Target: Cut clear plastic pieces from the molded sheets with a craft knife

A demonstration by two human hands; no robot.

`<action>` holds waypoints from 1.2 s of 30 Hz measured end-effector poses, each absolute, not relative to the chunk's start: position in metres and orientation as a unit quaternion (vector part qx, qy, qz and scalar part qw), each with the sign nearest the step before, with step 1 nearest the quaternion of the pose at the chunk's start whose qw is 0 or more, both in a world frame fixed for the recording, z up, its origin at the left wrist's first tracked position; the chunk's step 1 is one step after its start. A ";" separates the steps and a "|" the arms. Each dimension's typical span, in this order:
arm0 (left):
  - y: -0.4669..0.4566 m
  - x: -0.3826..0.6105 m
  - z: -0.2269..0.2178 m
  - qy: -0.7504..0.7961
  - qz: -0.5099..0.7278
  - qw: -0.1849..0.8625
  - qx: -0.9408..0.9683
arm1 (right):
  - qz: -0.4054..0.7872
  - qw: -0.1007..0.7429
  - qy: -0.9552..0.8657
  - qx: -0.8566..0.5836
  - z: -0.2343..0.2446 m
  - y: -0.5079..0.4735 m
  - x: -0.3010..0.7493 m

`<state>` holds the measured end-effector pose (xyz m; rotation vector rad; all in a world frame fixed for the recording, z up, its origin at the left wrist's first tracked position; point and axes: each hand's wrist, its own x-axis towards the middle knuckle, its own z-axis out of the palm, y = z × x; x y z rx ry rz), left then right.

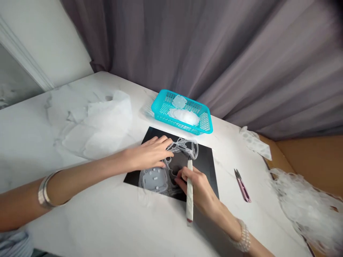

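Note:
A clear, thin plastic sheet piece (160,175) with cut-out shapes lies on a black mat (206,160) on the white marble table (80,214). My left hand (151,153) rests on it with fingers stretched flat, pressing the sheet's upper left part. My right hand (198,189) is closed round a white, tape-wrapped knife-like tool (189,194), whose tip meets the plastic near the sheet's upper right loop (191,148).
A turquoise basket (160,107) with translucent plastic pieces stands behind the mat. Small pink snips (242,185) lie to the right. A heap of clear plastic scrap (308,207) sits far right, crumpled white sheets (102,125) at left. A grey curtain hangs behind.

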<state>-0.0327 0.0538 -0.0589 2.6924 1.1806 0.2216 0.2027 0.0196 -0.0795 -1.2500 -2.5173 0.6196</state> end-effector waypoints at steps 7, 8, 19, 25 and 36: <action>0.073 -0.027 -0.060 0.361 0.116 0.071 0.922 | 0.325 0.254 -0.749 -0.518 -0.068 0.035 0.222; 0.072 -0.024 -0.060 0.360 0.125 0.067 0.922 | 0.347 0.259 -0.732 -0.526 -0.066 0.036 0.224; 0.077 -0.015 -0.059 0.338 0.199 0.066 0.918 | 0.443 0.268 -0.713 -0.473 -0.087 0.025 0.205; 0.062 -0.004 -0.067 0.374 0.245 -0.014 0.895 | 0.286 0.290 -0.732 -0.546 -0.079 0.052 0.229; -0.018 -0.012 -0.115 0.310 0.114 -0.177 0.927 | 0.468 0.313 -0.652 -0.507 -0.055 0.011 0.223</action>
